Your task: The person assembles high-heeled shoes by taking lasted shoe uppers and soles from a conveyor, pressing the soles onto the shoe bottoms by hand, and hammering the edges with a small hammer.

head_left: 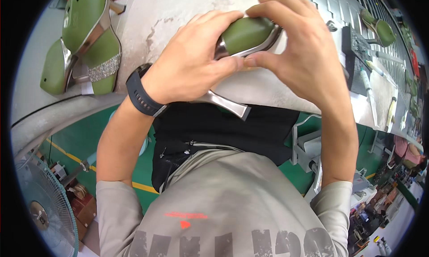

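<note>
Between my two hands, over the worktable, is a green high-heeled shoe point(248, 35) with a shiny metallic edge. Its silver heel point(229, 106) points down toward me past the table's edge. My left hand point(193, 55), with a black watch on the wrist, is closed round one end of the shoe, covering much of it. Thumb and fingers of my right hand point(300, 42) grip the other end, the thumb tip close to the left thumb. Part of the shoe is hidden by my palms.
Several similar green shoes point(86, 22) lie stacked at the left, one with a glittering strap. At the right are a dark block point(354, 46), slim pen-like tools point(367, 84) and a slatted conveyor point(328, 3) with another green shoe point(383, 32). A fan point(42, 212) stands at lower left.
</note>
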{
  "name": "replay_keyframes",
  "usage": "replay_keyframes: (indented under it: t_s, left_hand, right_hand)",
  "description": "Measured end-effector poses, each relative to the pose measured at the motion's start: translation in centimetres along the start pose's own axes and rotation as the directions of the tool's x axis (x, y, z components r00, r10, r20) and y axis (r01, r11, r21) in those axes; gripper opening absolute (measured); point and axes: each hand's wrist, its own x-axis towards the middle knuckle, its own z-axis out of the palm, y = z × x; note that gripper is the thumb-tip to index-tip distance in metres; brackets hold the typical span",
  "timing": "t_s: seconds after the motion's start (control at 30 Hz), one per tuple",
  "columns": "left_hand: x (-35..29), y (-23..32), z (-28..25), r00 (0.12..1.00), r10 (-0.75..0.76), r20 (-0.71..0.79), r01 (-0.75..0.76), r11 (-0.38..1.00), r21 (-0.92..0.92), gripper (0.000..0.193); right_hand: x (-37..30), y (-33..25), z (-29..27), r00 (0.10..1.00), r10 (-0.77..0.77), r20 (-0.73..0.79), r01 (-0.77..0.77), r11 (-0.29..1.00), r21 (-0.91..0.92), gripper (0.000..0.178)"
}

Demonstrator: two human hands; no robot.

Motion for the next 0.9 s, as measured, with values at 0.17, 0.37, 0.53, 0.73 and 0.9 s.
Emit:
replay_keyframes:
  t_s: [0.17, 0.37, 0.53, 0.73, 0.9]
  left_hand:
    - [-0.8, 0.0, -0.1, 0.998, 0.048, 0.027, -0.049, 0.997, 0.065, 0.067]
    - [1.1, 1.2, 0.1, 0.994, 0.007, 0.106, -0.024, 0.987, 0.160, 0.089]
    - [3.4, 3.0, 1.7, 0.996, 0.044, 0.079, -0.061, 0.972, 0.228, 0.109]
    - [3.5, 1.3, 1.7, 0.993, 0.016, 0.118, -0.041, 0.976, 0.212, 0.112]
    - [4.4, 1.7, 0.8, 0.970, 0.001, 0.243, -0.036, 0.989, 0.141, 0.114]
  right_hand:
    - [-3.8, 3.6, 2.6, 0.952, 0.048, -0.302, -0.036, 0.998, 0.045, 0.066]
    - [-8.6, 7.7, 2.6, 0.886, 0.275, -0.374, -0.283, 0.959, 0.036, 0.043]
    - [-8.3, 7.6, 1.6, 0.940, 0.231, -0.252, -0.298, 0.913, -0.277, 0.049]
    - [-9.1, 2.1, 1.1, 0.909, 0.312, -0.275, -0.235, 0.931, 0.278, 0.035]
    - [-10.7, -0.5, 4.0, 0.834, 0.425, -0.351, 0.015, 0.619, 0.786, 0.034]
